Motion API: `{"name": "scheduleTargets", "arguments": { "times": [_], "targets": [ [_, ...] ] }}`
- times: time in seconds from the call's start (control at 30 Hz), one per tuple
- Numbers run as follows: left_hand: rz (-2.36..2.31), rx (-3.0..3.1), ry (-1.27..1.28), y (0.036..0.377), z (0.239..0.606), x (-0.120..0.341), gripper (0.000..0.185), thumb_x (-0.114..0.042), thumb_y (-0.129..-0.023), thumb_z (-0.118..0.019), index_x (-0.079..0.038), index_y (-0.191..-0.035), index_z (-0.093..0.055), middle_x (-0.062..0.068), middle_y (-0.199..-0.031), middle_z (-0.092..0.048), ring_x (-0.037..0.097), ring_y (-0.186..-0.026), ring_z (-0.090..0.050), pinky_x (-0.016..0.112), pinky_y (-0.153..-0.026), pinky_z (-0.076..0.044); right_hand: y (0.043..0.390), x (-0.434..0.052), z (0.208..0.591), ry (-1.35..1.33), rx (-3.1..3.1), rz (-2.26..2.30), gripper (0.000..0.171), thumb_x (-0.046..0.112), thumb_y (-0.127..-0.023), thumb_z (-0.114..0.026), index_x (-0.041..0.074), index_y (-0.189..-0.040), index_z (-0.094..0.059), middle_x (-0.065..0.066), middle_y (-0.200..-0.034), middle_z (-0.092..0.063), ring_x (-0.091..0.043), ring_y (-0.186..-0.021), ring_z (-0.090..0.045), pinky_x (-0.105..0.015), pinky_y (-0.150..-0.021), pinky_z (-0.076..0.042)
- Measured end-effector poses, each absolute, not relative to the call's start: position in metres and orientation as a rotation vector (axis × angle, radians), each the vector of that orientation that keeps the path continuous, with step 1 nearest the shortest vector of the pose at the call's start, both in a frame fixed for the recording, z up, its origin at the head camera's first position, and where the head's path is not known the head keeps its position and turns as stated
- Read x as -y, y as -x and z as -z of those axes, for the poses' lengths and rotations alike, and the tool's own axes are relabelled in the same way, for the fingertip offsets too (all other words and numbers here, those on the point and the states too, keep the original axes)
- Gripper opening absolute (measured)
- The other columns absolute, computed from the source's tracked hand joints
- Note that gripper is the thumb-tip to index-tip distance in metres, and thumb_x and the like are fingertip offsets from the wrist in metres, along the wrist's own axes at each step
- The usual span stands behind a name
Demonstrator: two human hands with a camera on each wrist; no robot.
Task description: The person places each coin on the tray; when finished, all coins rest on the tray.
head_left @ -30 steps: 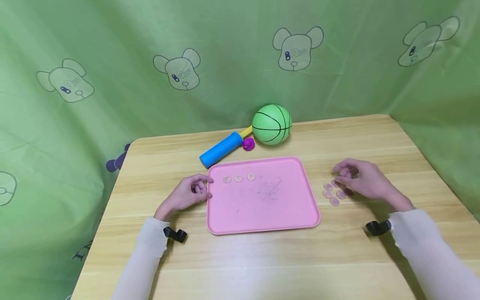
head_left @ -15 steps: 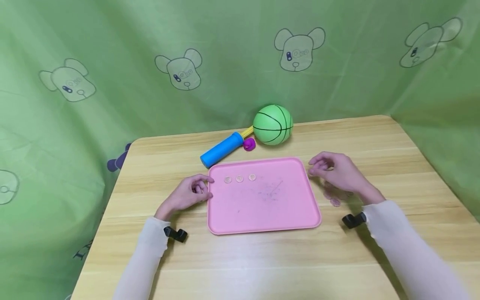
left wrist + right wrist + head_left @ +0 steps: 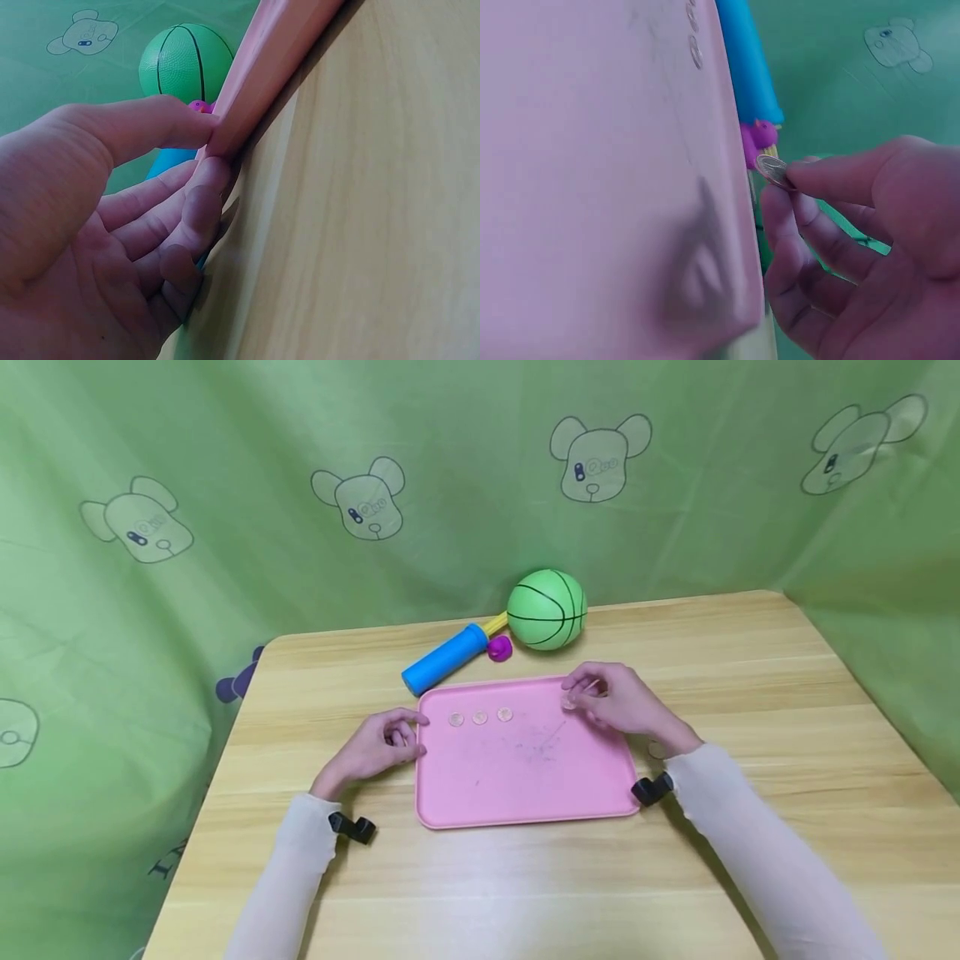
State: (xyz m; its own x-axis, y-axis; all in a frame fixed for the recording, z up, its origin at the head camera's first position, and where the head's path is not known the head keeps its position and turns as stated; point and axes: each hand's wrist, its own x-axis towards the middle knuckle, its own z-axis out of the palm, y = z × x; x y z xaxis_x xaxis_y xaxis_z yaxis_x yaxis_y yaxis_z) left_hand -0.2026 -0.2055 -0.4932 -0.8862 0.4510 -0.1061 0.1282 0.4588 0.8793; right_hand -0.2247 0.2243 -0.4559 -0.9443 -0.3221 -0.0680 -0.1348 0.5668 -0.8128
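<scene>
A pink tray (image 3: 525,789) lies on the wooden table, with three coins (image 3: 480,717) in a row near its far left corner. My left hand (image 3: 371,747) rests at the tray's left rim. Its thumb and index fingertips touch the rim a little apart; the other fingers are loosely bent. Above the tray's far right corner, my right hand (image 3: 622,697) pinches a single coin (image 3: 772,170) between thumb and fingertips. A loose coin (image 3: 657,749) shows beside the right wrist on the table; the forearm hides the spot where more coins lay.
Behind the tray lie a blue hand pump (image 3: 446,658) with a yellow handle, a small purple toy duck (image 3: 500,648) and a green basketball (image 3: 547,610). A green curtain (image 3: 465,568) with bear-head prints hangs behind and beside the table.
My right hand has moved left from the coins on the table to over the tray's far right part, carrying a coin. The left hand has stayed at the rim.
</scene>
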Motion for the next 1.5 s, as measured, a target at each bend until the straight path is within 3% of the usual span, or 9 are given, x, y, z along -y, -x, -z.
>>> {"name": "scheduleTargets", "arguments": {
  "times": [0.13, 0.4, 0.7, 1.17, 1.5],
  "targets": [
    [-1.407, -2.384, -0.489, 0.203, 0.493, 0.206, 0.043, -0.005, -0.095, -0.08, -0.002, -0.137, -0.069, 0.008, -0.096, -0.068, 0.015, -0.079, -0.059, 0.02, -0.071, -0.049, 0.23, -0.212, 0.463, 0.418, -2.58, 1.316, 0.018, 0.004, -0.102, -0.072, 0.004, -0.12, -0.074, -0.018, -0.108, -0.076, -0.025, -0.082, -0.068, -0.026, -0.064, -0.058],
    [-1.389, -2.402, -0.487, 0.203, 0.492, 0.206, 0.045, -0.005, -0.094, -0.081, -0.002, -0.137, -0.069, 0.008, -0.096, -0.069, 0.017, -0.08, -0.059, 0.021, -0.071, -0.049, 0.237, -0.189, 0.47, 0.5, -2.609, 1.28, 0.016, 0.004, -0.1, -0.074, 0.005, -0.116, -0.076, -0.014, -0.106, -0.078, -0.025, -0.098, -0.072, -0.025, -0.086, -0.056],
    [-1.388, -2.393, -0.499, 0.203, 0.493, 0.205, 0.044, -0.003, -0.094, -0.08, -0.002, -0.137, -0.068, 0.007, -0.094, -0.07, 0.013, -0.078, -0.06, 0.02, -0.07, -0.05, 0.239, -0.176, 0.474, 0.453, -2.616, 1.242, 0.014, 0.008, -0.099, -0.077, 0.009, -0.114, -0.077, -0.01, -0.103, -0.08, -0.021, -0.089, -0.071, -0.028, -0.08, -0.056],
    [-1.382, -2.406, -0.508, 0.204, 0.493, 0.204, 0.045, -0.004, -0.094, -0.081, -0.002, -0.137, -0.068, 0.007, -0.096, -0.07, 0.015, -0.079, -0.061, 0.021, -0.071, -0.05, 0.242, -0.165, 0.472, 0.514, -2.644, 1.184, 0.015, 0.0, -0.1, -0.069, 0.004, -0.113, -0.076, -0.013, -0.106, -0.078, -0.025, -0.099, -0.072, -0.045, -0.097, -0.061],
    [-1.385, -2.403, -0.519, 0.203, 0.493, 0.206, 0.045, -0.004, -0.094, -0.081, 0.0, -0.137, -0.068, 0.007, -0.096, -0.07, 0.014, -0.078, -0.06, 0.021, -0.07, -0.049, 0.24, -0.162, 0.469, 0.479, -2.623, 1.171, 0.019, 0.001, -0.097, -0.075, 0.004, -0.116, -0.074, -0.012, -0.105, -0.077, -0.023, -0.096, -0.071, -0.037, -0.092, -0.06]
  ]
}}
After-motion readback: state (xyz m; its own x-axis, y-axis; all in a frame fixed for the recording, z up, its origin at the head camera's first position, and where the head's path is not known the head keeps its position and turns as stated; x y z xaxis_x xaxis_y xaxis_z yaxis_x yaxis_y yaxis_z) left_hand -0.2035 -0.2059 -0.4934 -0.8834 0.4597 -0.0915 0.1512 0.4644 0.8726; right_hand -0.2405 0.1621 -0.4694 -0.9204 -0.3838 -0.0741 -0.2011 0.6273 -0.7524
